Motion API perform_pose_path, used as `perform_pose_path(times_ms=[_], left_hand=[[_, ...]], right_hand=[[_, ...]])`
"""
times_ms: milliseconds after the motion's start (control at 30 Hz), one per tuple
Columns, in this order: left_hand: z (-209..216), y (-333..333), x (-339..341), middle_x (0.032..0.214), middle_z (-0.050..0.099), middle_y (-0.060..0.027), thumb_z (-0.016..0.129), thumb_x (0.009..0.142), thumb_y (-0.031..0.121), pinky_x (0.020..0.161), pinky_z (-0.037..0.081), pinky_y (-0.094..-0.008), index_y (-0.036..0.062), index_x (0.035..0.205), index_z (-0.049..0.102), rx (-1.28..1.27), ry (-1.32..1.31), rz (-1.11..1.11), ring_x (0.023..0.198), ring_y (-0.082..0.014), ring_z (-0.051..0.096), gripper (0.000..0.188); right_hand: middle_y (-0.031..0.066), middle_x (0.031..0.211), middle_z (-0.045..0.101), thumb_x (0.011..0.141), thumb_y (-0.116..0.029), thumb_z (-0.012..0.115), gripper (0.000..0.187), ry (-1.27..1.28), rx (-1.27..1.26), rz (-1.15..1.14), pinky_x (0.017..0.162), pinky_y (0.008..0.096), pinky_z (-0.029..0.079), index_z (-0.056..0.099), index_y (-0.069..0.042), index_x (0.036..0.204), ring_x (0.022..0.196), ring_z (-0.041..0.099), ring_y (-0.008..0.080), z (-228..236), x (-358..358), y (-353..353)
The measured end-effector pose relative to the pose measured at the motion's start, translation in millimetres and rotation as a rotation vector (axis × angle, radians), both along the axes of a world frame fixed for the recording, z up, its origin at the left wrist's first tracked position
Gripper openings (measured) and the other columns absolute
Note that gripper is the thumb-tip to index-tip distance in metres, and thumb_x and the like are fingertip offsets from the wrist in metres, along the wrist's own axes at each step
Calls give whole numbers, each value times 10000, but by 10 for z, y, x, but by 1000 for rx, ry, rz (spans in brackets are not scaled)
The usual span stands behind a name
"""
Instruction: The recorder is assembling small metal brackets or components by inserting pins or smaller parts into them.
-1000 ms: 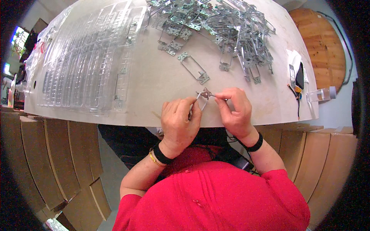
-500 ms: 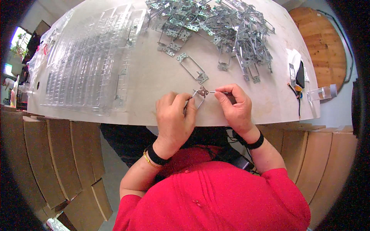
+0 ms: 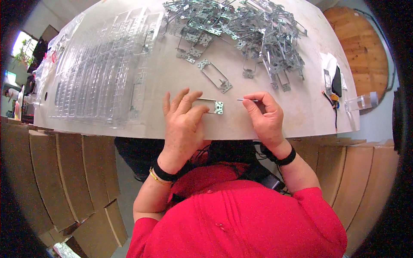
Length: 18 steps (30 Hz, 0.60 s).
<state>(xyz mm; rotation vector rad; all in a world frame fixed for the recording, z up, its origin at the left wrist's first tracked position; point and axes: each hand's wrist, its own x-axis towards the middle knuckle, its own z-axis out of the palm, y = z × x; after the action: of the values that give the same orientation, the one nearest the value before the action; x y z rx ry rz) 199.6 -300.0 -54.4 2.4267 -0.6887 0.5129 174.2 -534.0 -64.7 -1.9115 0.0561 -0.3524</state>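
My left hand (image 3: 184,118) is at a small metal bracket (image 3: 219,107), a wire frame with a punched end plate. Its thumb and index finger are at the frame's rods, while the other fingers are raised and spread. The bracket's far end is hidden under the hand. Between thumb and bent fingers, my right hand (image 3: 267,118) pinches a thin metal rod (image 3: 247,99) that points left toward the plate. A gap separates the two. Just beyond, another wire-frame bracket (image 3: 215,76) lies on the table.
A large heap of metal brackets (image 3: 241,34) covers the far middle of the white table (image 3: 172,77). Clear plastic trays (image 3: 94,73) are stacked at left. At right lie a black-handled tool (image 3: 336,86) and a clear bottle (image 3: 361,102). Cardboard boxes (image 3: 56,176) stand below the table.
My left hand has shifted left with the bracket and spread its outer fingers. The end plate now faces up, farther from the rod. My right hand has barely moved.
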Motion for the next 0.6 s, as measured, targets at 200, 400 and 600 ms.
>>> perform_pose_path(times_ms=[200, 400, 600], left_hand=[[-23, -37, -75, 1105, 684, -154, 715, 840, 24, 961, 473, -483, 70, 1011, 723, -117, -6, 143, 1047, -361, 630, 178], [-2, -235, -152, 946, 654, -155, 784, 869, 167, 799, 487, -462, 58, 986, 684, -139, 56, 140, 898, -357, 628, 189], [-72, -275, -99, 934, 653, -177, 724, 891, 168, 786, 491, -480, 45, 901, 623, -60, 69, 97, 897, -385, 633, 159]], right_hand=[[1, 860, 694, 958, -90, 763, 94, -23, -42, -2, 676, 242, 489, 719, -48, 1030, 738, 591, 63, 10, 16, -6], [21, 860, 698, 954, -60, 754, 84, -49, -86, 51, 704, 257, 513, 712, -43, 1025, 772, 630, 83, 0, 58, -1], [-3, 909, 678, 974, -38, 724, 54, 23, -25, 1, 718, 239, 493, 703, -39, 1025, 813, 597, 69, 1, 0, -38]])
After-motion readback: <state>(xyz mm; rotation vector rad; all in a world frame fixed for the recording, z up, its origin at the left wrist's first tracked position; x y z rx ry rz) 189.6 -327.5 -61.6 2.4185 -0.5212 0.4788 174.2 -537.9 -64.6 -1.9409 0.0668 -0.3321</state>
